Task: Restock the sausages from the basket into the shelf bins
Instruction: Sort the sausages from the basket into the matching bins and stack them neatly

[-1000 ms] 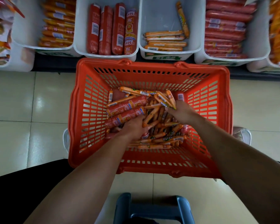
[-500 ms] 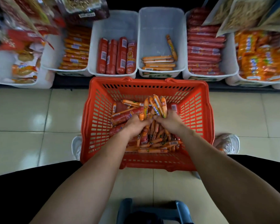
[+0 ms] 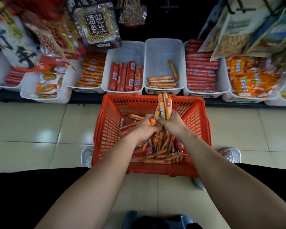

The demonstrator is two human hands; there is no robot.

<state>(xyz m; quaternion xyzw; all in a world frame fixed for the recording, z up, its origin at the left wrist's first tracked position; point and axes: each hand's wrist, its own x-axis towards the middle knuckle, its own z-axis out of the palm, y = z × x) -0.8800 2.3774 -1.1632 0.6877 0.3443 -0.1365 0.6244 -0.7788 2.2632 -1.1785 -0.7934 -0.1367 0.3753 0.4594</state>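
Note:
A red plastic basket [image 3: 106, 129] stands on the tiled floor, part filled with thin orange sausages [image 3: 157, 161] and thicker red ones. Above it my right hand [image 3: 172, 123] grips a bunch of thin orange sausages [image 3: 163, 108] that stick up toward the shelf. My left hand [image 3: 144, 128] touches the lower end of that bunch, fingers closed around it. Straight beyond, a white shelf bin [image 3: 163, 52] holds several thin orange sausages at its front. The bin to its left [image 3: 124, 53] holds thick red sausages.
More white bins line the low shelf: orange sticks at left [image 3: 91, 71], long red sausages at right [image 3: 201, 68], orange packs far right [image 3: 253, 78]. Snack bags [image 3: 96, 25] hang above the bins. A blue stool [image 3: 155, 220] sits under me; my shoes flank the basket.
Both hands have lifted a bunch of thin orange sausages up out of the basket pile and drawn together. My head has tilted up, so the hanging snack bags have come into view.

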